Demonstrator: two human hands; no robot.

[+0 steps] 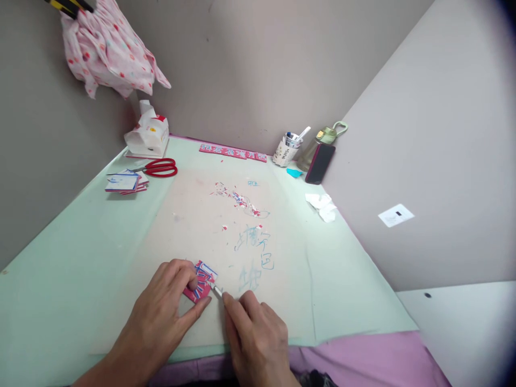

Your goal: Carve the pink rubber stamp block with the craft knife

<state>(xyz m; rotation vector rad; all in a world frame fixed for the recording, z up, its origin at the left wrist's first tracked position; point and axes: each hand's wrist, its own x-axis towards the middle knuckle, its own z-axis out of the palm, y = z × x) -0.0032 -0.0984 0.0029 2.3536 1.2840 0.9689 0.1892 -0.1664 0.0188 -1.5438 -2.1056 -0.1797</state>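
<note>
My left hand (167, 303) presses a small red, white and blue paper piece (200, 280) flat on the table, fingers and thumb pinching its edges. My right hand (256, 336) grips a thin craft knife (217, 292), with its metal tip touching the paper's right edge. Both hands sit near the front edge of a beige cutting board (258, 258) marked with blue writing.
Paper scraps (239, 201) lie mid-board. Red scissors (159, 168) and a stack of cards (123, 183) sit at the left, a tissue box (148, 135) behind them. A pen cup (286, 149), bottle (322, 141), phone (320, 163) and crumpled tissue (322, 206) are at the right.
</note>
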